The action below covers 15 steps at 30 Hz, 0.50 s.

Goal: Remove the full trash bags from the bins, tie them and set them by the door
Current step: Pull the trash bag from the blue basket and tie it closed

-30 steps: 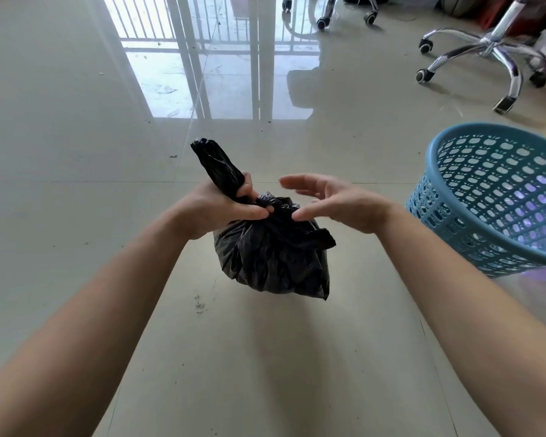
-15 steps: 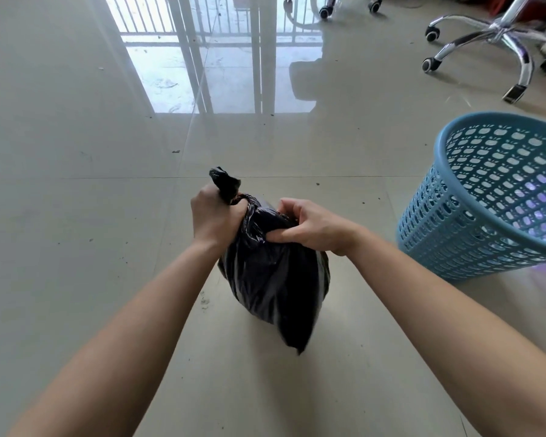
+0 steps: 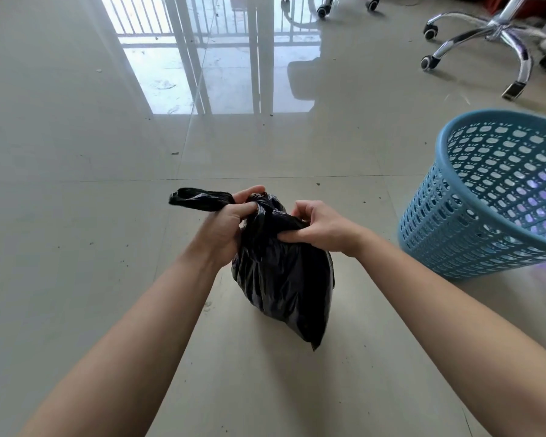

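Above the tiled floor (image 3: 76, 216), our left hand (image 3: 223, 230) grips the trash bag (image 3: 284, 282) by its twisted neck; our right hand (image 3: 325, 228) pinches plastic just beside those fingers.

Between the fingers (image 3: 237, 209), the trash bag (image 3: 284, 279) is showing thin, crinkled, glossy black plastic. Right of them, the bin (image 3: 473, 241) is looking like smooth, perforated plastic. Beyond, the floor tiles (image 3: 76, 216) are gleaming; the chair base (image 3: 500, 31) is shining like chrome metal.

Bare tiled floor (image 3: 76, 216) lies open leftward; the blue basket (image 3: 486, 216) and chair base (image 3: 498, 29) crowd the right.
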Each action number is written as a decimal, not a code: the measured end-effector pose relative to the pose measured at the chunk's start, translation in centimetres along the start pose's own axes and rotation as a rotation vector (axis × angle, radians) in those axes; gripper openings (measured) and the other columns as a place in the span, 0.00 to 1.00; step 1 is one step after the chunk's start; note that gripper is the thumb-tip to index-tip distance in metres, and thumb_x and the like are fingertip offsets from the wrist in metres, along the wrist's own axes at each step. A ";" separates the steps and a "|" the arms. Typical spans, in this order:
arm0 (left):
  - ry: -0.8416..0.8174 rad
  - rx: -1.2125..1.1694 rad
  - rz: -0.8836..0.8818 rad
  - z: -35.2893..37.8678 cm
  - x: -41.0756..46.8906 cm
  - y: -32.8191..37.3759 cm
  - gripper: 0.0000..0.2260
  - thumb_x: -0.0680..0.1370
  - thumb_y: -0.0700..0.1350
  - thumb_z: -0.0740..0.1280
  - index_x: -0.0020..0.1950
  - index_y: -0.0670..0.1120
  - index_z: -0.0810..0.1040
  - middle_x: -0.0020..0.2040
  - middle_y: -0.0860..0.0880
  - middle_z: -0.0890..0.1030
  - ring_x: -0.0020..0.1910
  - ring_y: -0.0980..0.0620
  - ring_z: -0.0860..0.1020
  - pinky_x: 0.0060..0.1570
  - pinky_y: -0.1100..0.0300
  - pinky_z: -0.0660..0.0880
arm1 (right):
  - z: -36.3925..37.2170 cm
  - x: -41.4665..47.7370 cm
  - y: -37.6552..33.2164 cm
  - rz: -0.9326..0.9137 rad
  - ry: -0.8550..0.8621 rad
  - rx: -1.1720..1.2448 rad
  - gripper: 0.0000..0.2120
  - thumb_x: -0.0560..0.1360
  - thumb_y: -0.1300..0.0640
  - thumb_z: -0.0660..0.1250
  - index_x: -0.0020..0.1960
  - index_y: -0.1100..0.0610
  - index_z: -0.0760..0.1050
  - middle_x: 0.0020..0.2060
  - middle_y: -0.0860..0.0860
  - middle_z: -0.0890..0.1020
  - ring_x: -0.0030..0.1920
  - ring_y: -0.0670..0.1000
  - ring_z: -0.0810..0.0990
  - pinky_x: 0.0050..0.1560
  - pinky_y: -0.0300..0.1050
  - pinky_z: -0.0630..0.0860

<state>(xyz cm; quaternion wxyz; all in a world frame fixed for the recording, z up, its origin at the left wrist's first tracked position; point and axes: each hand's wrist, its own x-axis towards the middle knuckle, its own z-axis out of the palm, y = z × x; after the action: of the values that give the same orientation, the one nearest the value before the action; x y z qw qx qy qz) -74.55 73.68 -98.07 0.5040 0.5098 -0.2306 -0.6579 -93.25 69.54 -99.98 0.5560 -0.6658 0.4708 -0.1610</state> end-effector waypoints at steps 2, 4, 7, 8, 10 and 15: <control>-0.011 -0.054 -0.012 0.1 0.0 0.1 0.13 0.80 0.36 0.63 0.60 0.46 0.81 0.44 0.48 0.84 0.41 0.55 0.83 0.39 0.63 0.80 | 0.0 -0.1 0.0 -0.002 -0.006 -0.001 0.15 0.71 0.62 0.77 0.38 0.54 0.70 0.33 0.47 0.74 0.33 0.44 0.73 0.36 0.38 0.69; -0.008 -0.087 -0.007 0.1 0.2 -0.2 0.12 0.80 0.40 0.67 0.62 0.46 0.81 0.47 0.46 0.82 0.44 0.52 0.82 0.42 0.60 0.81 | 0.2 -0.2 -0.1 -0.017 -0.043 0.026 0.15 0.71 0.64 0.77 0.37 0.54 0.71 0.32 0.46 0.75 0.32 0.43 0.74 0.35 0.35 0.70; 0.016 -0.028 0.050 0.1 0.6 -0.9 0.13 0.79 0.35 0.67 0.62 0.46 0.80 0.52 0.45 0.83 0.48 0.49 0.83 0.45 0.59 0.81 | 0.2 -0.4 0.0 0.003 -0.117 0.021 0.11 0.71 0.61 0.77 0.39 0.55 0.75 0.36 0.50 0.78 0.37 0.47 0.77 0.41 0.40 0.74; 0.040 0.027 0.080 -0.1 0.7 -1.2 0.13 0.78 0.33 0.67 0.61 0.45 0.80 0.53 0.46 0.84 0.50 0.49 0.83 0.46 0.59 0.81 | 0.0 -0.6 0.0 0.029 -0.149 0.021 0.09 0.71 0.57 0.78 0.41 0.55 0.77 0.38 0.51 0.80 0.40 0.48 0.79 0.44 0.42 0.75; 0.090 0.113 0.123 -0.4 0.8 -1.5 0.13 0.76 0.32 0.70 0.58 0.44 0.80 0.51 0.46 0.84 0.51 0.49 0.83 0.48 0.60 0.80 | -0.6 -0.9 -0.1 0.098 -0.228 0.053 0.12 0.73 0.47 0.75 0.46 0.55 0.81 0.42 0.49 0.83 0.44 0.47 0.82 0.48 0.42 0.76; 0.168 0.182 0.176 -0.9 0.7 -1.6 0.09 0.73 0.31 0.74 0.49 0.41 0.80 0.41 0.45 0.82 0.39 0.52 0.83 0.38 0.63 0.79 | -0.6 -0.3 0.0 0.077 0.028 0.071 0.19 0.82 0.44 0.61 0.45 0.57 0.80 0.41 0.51 0.82 0.42 0.49 0.79 0.50 0.43 0.75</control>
<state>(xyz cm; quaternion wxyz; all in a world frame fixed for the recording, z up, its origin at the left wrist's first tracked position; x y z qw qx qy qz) -74.40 73.85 -100.07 0.5290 0.5843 -0.2904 -0.5426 -93.81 69.46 -99.65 0.5782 -0.6249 0.4978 -0.1655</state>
